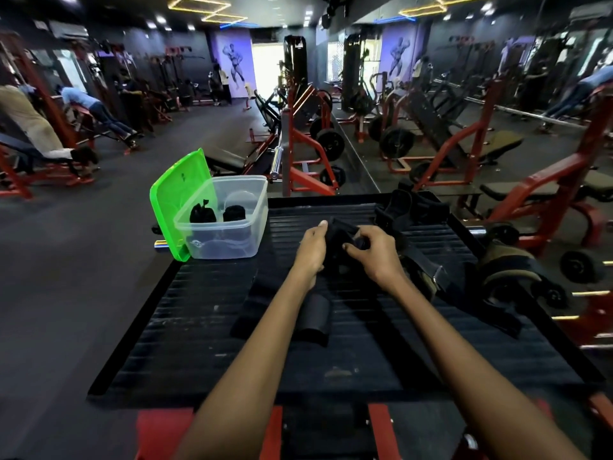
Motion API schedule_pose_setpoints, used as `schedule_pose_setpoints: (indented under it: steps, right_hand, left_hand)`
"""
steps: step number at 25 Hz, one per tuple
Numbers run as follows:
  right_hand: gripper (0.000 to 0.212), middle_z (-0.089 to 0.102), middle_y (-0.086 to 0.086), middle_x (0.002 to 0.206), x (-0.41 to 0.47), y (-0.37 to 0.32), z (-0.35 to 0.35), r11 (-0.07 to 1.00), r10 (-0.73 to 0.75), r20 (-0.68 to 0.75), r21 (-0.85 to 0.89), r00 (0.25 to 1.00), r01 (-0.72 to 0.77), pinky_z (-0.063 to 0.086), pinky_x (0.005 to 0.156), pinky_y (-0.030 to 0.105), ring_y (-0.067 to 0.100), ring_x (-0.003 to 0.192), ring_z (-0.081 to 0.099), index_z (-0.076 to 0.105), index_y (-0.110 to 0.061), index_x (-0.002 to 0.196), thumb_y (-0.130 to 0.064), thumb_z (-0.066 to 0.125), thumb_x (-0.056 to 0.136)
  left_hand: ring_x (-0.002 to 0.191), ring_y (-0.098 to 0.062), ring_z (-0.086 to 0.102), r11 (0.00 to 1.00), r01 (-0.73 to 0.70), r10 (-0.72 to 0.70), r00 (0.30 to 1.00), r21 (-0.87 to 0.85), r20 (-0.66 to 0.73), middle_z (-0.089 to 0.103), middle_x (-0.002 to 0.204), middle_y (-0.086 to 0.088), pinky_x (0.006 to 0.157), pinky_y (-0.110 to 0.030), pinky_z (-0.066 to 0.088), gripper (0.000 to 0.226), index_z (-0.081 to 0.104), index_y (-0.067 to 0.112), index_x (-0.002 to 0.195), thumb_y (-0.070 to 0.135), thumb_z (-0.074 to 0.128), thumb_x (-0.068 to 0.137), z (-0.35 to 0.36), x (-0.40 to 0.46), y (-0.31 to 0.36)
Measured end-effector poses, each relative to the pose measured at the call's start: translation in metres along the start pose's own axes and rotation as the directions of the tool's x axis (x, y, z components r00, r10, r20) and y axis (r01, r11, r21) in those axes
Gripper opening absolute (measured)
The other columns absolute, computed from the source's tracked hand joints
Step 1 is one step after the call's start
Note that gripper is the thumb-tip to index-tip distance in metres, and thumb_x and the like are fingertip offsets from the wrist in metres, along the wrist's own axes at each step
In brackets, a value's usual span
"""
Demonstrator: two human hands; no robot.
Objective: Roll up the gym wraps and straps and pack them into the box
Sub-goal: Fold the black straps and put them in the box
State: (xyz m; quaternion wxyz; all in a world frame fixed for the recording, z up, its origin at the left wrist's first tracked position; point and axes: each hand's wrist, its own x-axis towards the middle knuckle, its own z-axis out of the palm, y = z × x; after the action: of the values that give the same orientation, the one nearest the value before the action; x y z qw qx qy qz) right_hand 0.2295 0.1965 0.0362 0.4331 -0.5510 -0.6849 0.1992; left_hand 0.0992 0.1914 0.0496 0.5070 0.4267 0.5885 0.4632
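Note:
Both hands work a black wrap [340,239] above the middle of the ribbed black platform [331,360]. My left hand [311,250] grips its left side, and my right hand [374,254] pinches its rolled end. The wrap's loose tail [313,315] trails back toward me on the platform. At the platform's far left corner stands a clear plastic box [232,240] with two rolled black wraps [217,214] inside. Its green lid [174,200] leans against the box's left side. More black straps [408,207] lie piled at the far right.
A strap with a metal buckle [434,277] and an olive padded piece [507,260] lie along the platform's right edge. Red weight machines [308,154] and barbell plates stand beyond. A mirror wall runs on the right. People exercise at far left.

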Motion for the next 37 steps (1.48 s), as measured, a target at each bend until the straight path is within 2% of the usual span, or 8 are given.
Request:
schedule_pose_setpoints:
  steps: [6,11,17,23,26,29,34,37]
  right_hand:
    - [0.016,0.058,0.007,0.118,-0.082,0.011,-0.038,0.976,-0.215,0.052,-0.020,0.975,0.216,0.029,0.086,-0.003,0.010,0.106,0.052,0.059,-0.003,0.075,-0.005,0.075,0.075]
    - [0.019,0.052,0.009,0.130,-0.140,0.036,-0.051,0.975,-0.211,0.117,-0.047,0.970,0.217,0.031,0.098,0.005,0.017,0.121,0.051,0.058,-0.006,0.080,-0.004,0.076,0.073]
    - [0.043,0.038,-0.007,0.145,-0.160,0.006,-0.051,0.928,-0.014,0.172,-0.364,0.985,0.077,0.019,0.106,0.044,0.018,0.135,0.026,0.052,-0.022,0.119,-0.025,0.063,0.078]
    - [0.049,0.046,0.000,0.134,-0.160,-0.029,-0.032,0.978,-0.125,0.134,-0.150,0.983,0.145,0.018,0.115,0.035,0.015,0.132,0.035,0.057,-0.015,0.121,-0.013,0.052,0.072]
    - [0.036,0.056,0.005,0.118,-0.148,-0.045,-0.016,0.985,-0.174,0.086,-0.002,0.981,0.175,0.029,0.097,0.010,0.015,0.114,0.051,0.061,-0.007,0.114,-0.001,0.054,0.079]
    - [0.037,0.055,0.007,0.118,-0.131,-0.056,0.002,0.995,-0.095,0.197,0.002,0.976,0.097,0.037,0.090,0.014,0.015,0.109,0.053,0.057,-0.005,0.121,-0.001,0.054,0.084]
    - [0.040,0.060,0.011,0.118,-0.099,-0.073,0.054,0.996,0.083,0.381,0.006,0.921,-0.092,0.037,0.084,0.018,0.024,0.112,0.057,0.054,-0.005,0.124,0.001,0.051,0.085]
    - [0.036,0.060,0.007,0.116,-0.089,-0.076,0.075,0.964,0.195,0.405,0.090,0.893,-0.252,0.038,0.081,0.021,0.021,0.109,0.056,0.051,-0.008,0.123,-0.005,0.054,0.087]
  left_hand:
    - [0.109,-0.018,0.054,0.984,-0.157,0.159,0.987,0.089,-0.019,0.058,0.119,0.000,0.096,-0.036,0.044,0.044,0.051,0.021,0.123,0.050,0.036,0.095,0.028,-0.077,-0.040]
    - [0.113,-0.020,0.055,0.920,-0.336,0.344,0.939,0.200,-0.004,0.060,0.122,-0.007,0.087,-0.021,0.038,0.035,0.049,0.011,0.127,0.029,0.042,0.099,0.046,-0.129,-0.087]
    - [0.118,-0.023,0.053,0.854,-0.353,0.383,0.924,0.381,-0.003,0.058,0.127,-0.011,0.100,-0.030,0.040,0.037,0.051,0.009,0.129,0.025,0.048,0.095,0.035,-0.139,-0.094]
    - [0.099,-0.016,0.060,0.889,-0.361,0.408,0.904,0.283,-0.128,0.065,0.113,-0.008,0.091,-0.025,0.045,0.026,0.061,0.009,0.116,0.018,0.051,0.094,0.001,-0.152,-0.082]
    - [0.092,-0.012,0.059,0.858,-0.436,0.507,0.805,0.271,-0.309,0.064,0.109,-0.005,0.087,-0.024,0.049,0.021,0.063,0.010,0.109,0.006,0.054,0.090,-0.033,-0.152,-0.085]
    - [0.107,-0.025,0.054,0.874,-0.366,0.485,0.693,0.320,-0.533,0.052,0.116,-0.008,0.099,-0.039,0.044,0.031,0.057,0.008,0.114,0.002,0.059,0.084,-0.072,-0.141,-0.090]
    - [0.122,-0.033,0.046,0.883,-0.037,0.225,0.909,0.467,-0.352,0.050,0.130,-0.015,0.103,-0.042,0.040,0.081,0.042,0.011,0.130,0.044,0.078,0.065,-0.100,-0.106,-0.093]
    - [0.108,-0.026,0.059,0.868,-0.053,0.243,0.913,0.494,-0.328,0.062,0.115,-0.009,0.085,-0.029,0.047,0.066,0.050,0.014,0.119,0.035,0.079,0.064,-0.103,-0.102,-0.098]
